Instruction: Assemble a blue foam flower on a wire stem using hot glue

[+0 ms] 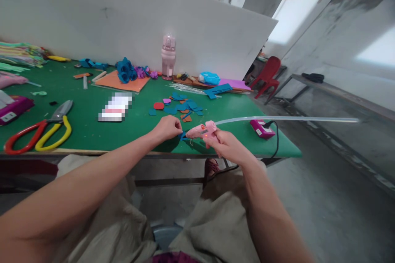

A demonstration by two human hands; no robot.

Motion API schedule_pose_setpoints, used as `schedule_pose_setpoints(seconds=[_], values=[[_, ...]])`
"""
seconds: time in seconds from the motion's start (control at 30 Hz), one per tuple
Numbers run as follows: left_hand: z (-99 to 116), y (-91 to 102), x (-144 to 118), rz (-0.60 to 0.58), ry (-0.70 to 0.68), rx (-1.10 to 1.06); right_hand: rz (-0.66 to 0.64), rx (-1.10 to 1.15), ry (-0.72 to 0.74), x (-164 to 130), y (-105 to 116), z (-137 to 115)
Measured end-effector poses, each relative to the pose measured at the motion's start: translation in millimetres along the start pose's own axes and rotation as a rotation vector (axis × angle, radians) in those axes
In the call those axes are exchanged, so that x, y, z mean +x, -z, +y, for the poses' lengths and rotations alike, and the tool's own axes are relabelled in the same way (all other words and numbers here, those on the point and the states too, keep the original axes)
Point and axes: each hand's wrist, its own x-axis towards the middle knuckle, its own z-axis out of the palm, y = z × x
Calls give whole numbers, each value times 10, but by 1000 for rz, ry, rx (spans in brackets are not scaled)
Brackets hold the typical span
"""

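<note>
My right hand (226, 144) is wrapped round the handle of a pink glue gun (202, 130). A long clear glue stick (277, 119) sticks out of the gun's back end, reaching right past the table. In a pinch, my left hand (168, 128) holds a small blue piece (182, 135), its shape partly hidden by the fingers. The gun's nozzle points left at this piece, close to or touching it. Just beyond both hands lie several loose blue cut pieces (191, 104), along with a red piece (159, 106) and orange ones.
Red-and-yellow-handled scissors (46, 125) and a blurred-out phone (115, 107) lie left on the green table (138, 131). Blue flowers (126, 70) rest on orange sheets; a pink bottle (168, 57) stands behind. A purple power box (262, 128) with a black cable sits right.
</note>
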Motion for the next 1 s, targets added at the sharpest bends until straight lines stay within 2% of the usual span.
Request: schedule_pose_setpoints(seconds=[1.0], values=[[-10,-8,14,-2,-15,9,-7,-3,5,24,-39,27]])
